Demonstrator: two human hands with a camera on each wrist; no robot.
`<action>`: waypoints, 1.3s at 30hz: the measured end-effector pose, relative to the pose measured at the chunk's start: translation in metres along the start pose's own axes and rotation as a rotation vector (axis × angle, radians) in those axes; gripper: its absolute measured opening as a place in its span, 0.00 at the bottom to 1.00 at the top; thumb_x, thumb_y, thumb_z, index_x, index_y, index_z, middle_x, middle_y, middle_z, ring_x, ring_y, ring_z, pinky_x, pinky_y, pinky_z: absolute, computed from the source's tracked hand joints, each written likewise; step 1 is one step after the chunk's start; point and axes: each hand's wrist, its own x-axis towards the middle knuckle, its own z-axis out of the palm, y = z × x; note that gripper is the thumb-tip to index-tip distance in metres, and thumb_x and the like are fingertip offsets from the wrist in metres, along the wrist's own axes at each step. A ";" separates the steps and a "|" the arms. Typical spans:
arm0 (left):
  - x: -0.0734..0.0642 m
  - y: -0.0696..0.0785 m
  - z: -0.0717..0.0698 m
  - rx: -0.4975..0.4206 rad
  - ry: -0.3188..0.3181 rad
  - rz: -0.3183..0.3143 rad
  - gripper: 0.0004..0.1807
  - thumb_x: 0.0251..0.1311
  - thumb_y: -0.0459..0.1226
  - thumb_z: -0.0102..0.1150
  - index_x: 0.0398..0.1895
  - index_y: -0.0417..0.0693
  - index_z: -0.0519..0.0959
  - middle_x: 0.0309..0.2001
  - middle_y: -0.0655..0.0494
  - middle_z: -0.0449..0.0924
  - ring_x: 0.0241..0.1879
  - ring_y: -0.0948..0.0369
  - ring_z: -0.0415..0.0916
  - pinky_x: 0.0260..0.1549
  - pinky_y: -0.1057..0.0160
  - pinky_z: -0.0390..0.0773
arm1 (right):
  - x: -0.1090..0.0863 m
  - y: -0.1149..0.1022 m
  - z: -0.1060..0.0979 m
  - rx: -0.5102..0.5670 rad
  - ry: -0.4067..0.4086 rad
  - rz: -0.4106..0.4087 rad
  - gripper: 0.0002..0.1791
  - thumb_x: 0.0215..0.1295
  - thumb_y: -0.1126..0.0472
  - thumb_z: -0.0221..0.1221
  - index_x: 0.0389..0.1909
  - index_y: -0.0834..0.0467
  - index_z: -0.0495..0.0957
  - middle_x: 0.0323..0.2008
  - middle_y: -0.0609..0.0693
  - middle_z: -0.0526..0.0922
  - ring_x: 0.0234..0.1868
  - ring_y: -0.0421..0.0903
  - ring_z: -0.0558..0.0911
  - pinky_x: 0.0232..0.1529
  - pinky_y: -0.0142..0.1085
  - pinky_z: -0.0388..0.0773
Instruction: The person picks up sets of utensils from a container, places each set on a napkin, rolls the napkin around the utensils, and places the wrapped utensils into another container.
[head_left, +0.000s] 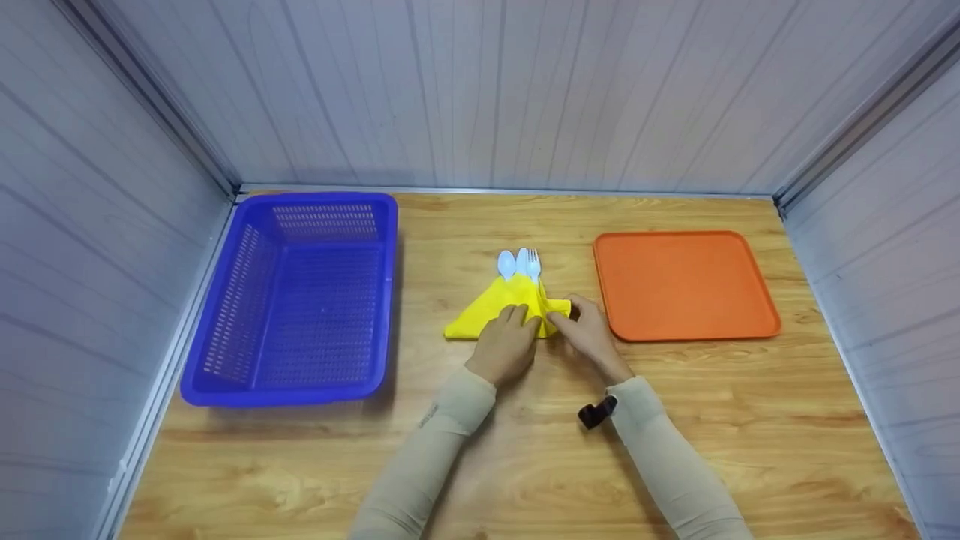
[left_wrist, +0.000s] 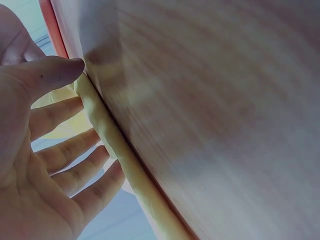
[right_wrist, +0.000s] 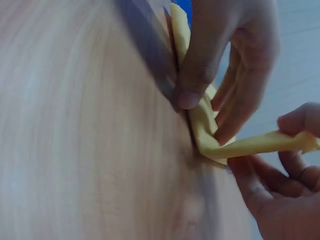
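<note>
A yellow napkin (head_left: 476, 313) lies partly folded on the table around a white plastic spoon (head_left: 506, 264), knife (head_left: 522, 259) and fork (head_left: 534, 266). Their heads stick out past its top edge; the handles are covered. My left hand (head_left: 504, 349) presses on the napkin's lower middle, its fingers spread and nearly straight in the left wrist view. Just beside it, my right hand (head_left: 592, 337) pinches the napkin's right flap between thumb and fingers. In the right wrist view that flap (right_wrist: 257, 145) stands raised off the table.
On the left stands a blue plastic basket (head_left: 388, 300) with slotted walls. An orange tray (head_left: 686, 285) lies to the right, close to my right hand. Pale panel walls (head_left: 480, 90) enclose the wooden table (head_left: 525, 465) at the back and both sides.
</note>
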 end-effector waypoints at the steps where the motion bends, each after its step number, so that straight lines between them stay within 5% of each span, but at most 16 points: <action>1: 0.000 0.000 0.000 -0.001 0.008 0.006 0.16 0.72 0.41 0.52 0.58 0.48 0.79 0.59 0.45 0.74 0.59 0.49 0.71 0.48 0.50 0.80 | 0.001 0.001 0.001 0.020 -0.006 0.000 0.05 0.63 0.68 0.63 0.38 0.66 0.81 0.35 0.54 0.81 0.38 0.47 0.76 0.37 0.31 0.73; 9: -0.002 0.000 0.001 0.010 0.061 0.033 0.16 0.70 0.41 0.55 0.58 0.48 0.79 0.56 0.46 0.75 0.56 0.49 0.72 0.45 0.51 0.81 | 0.004 0.001 0.008 0.020 -0.013 0.026 0.05 0.64 0.66 0.61 0.38 0.65 0.80 0.34 0.53 0.80 0.37 0.46 0.76 0.37 0.31 0.74; 19: -0.004 -0.004 -0.005 -0.037 -0.013 0.014 0.22 0.69 0.42 0.56 0.64 0.45 0.76 0.63 0.43 0.72 0.63 0.48 0.69 0.54 0.49 0.77 | 0.008 -0.002 0.013 0.025 -0.038 0.048 0.07 0.65 0.64 0.60 0.39 0.64 0.80 0.35 0.54 0.80 0.38 0.47 0.76 0.38 0.33 0.74; 25: -0.010 -0.007 -0.009 -0.081 -0.045 -0.010 0.23 0.71 0.43 0.53 0.64 0.42 0.75 0.68 0.40 0.68 0.68 0.45 0.64 0.63 0.48 0.68 | 0.005 -0.006 0.017 -0.044 -0.009 0.057 0.05 0.65 0.61 0.60 0.34 0.60 0.77 0.31 0.51 0.77 0.34 0.46 0.74 0.35 0.34 0.72; 30: -0.023 -0.013 -0.011 -0.038 0.008 -0.036 0.19 0.69 0.42 0.56 0.56 0.40 0.80 0.63 0.39 0.72 0.63 0.44 0.69 0.58 0.48 0.74 | 0.003 -0.007 0.020 -0.125 0.009 0.040 0.11 0.64 0.58 0.61 0.27 0.57 0.70 0.25 0.50 0.70 0.29 0.47 0.70 0.32 0.37 0.67; 34: -0.034 -0.020 -0.011 -0.041 0.060 -0.042 0.15 0.64 0.40 0.60 0.48 0.39 0.82 0.56 0.40 0.75 0.57 0.44 0.72 0.50 0.48 0.79 | 0.000 -0.008 0.022 -0.118 0.007 0.008 0.13 0.64 0.54 0.65 0.30 0.58 0.75 0.31 0.50 0.78 0.37 0.47 0.77 0.43 0.39 0.74; 39: -0.040 -0.025 -0.010 -0.077 0.050 -0.047 0.15 0.64 0.39 0.58 0.49 0.39 0.82 0.55 0.41 0.76 0.56 0.45 0.73 0.51 0.48 0.78 | -0.006 -0.009 0.022 -0.067 -0.049 -0.005 0.14 0.70 0.55 0.59 0.43 0.61 0.83 0.48 0.55 0.84 0.51 0.51 0.81 0.56 0.46 0.75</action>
